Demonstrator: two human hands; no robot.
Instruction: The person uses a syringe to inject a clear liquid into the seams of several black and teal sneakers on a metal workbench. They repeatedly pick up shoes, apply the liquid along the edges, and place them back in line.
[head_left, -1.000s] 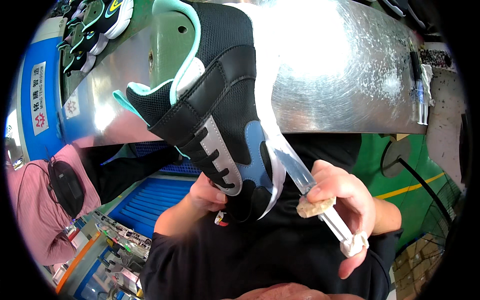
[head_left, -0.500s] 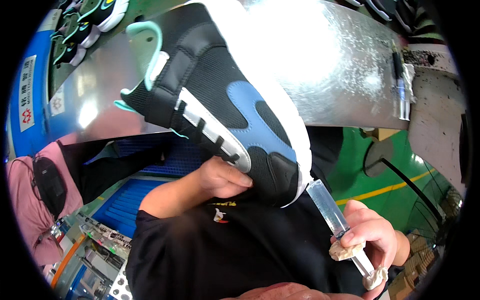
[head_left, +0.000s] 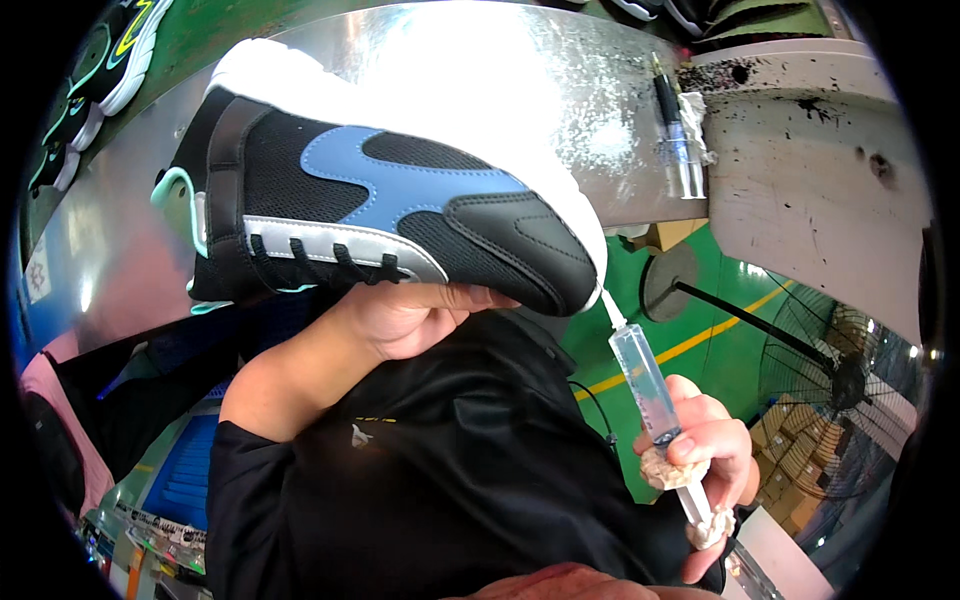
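A black sneaker (head_left: 290,160) with blue overlays, mint lining and a white sole is held on its side before me. My left hand (head_left: 405,318) grips it from below around the lace and toe area, its fingers partly hidden behind the shoe. In my right hand (head_left: 705,450) is a clear syringe (head_left: 645,380), its flange and plunger end wrapped in whitish material. Fingers curl around the flange, with the thumb side near the plunger end. The syringe's thin white tip meets the seam between upper and sole at the toe.
Behind the shoe lies a shiny metal table (head_left: 610,130). Slim pen-like tools (head_left: 675,130) rest at its right end beside a pale panel (head_left: 800,170). More sneakers (head_left: 125,60) stand at far left. A black fan (head_left: 840,380) and cartons (head_left: 795,450) are at right.
The shoe has turned to lie more level and moved left, its toe now pointing right. The syringe has shifted left with it and stands more upright, its tip now plainly visible at the toe.
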